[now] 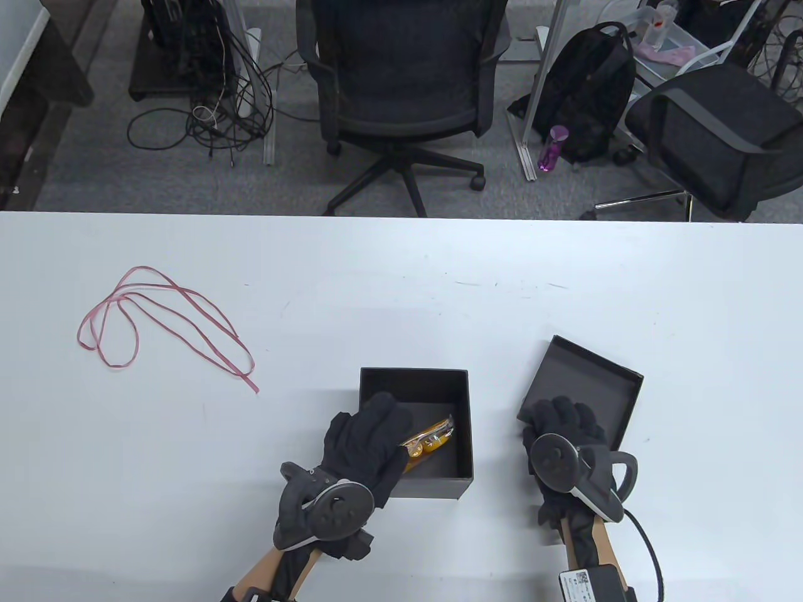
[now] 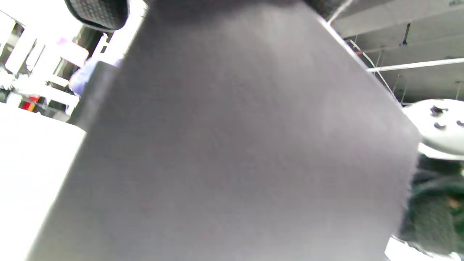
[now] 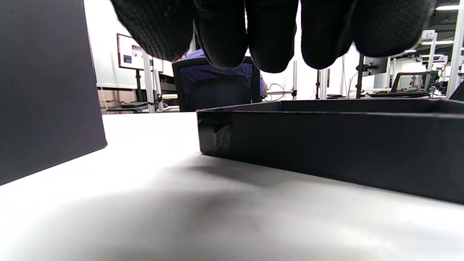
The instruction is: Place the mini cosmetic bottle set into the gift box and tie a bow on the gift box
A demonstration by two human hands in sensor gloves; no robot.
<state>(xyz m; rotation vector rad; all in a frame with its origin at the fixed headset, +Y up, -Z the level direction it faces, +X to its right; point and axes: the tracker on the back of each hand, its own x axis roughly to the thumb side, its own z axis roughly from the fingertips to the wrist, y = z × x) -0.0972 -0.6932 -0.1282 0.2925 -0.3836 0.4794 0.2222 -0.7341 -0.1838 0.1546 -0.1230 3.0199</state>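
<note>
The left hand (image 1: 367,439) reaches into the open black gift box (image 1: 461,433), fingers curled round the clear packet of amber mini cosmetic bottles (image 1: 430,441), which lies inside the box near its left wall. In the left wrist view the box wall (image 2: 239,145) fills the frame. Just right, the right hand (image 1: 561,426) rests with relaxed fingers on the near edge of the upturned lid (image 1: 590,382). The pink ribbon (image 1: 163,320) lies loose, well apart, far left on the white table (image 1: 401,282). A tag numbered 47 (image 3: 429,34) shows in the right wrist view; no other writing is legible.
</note>
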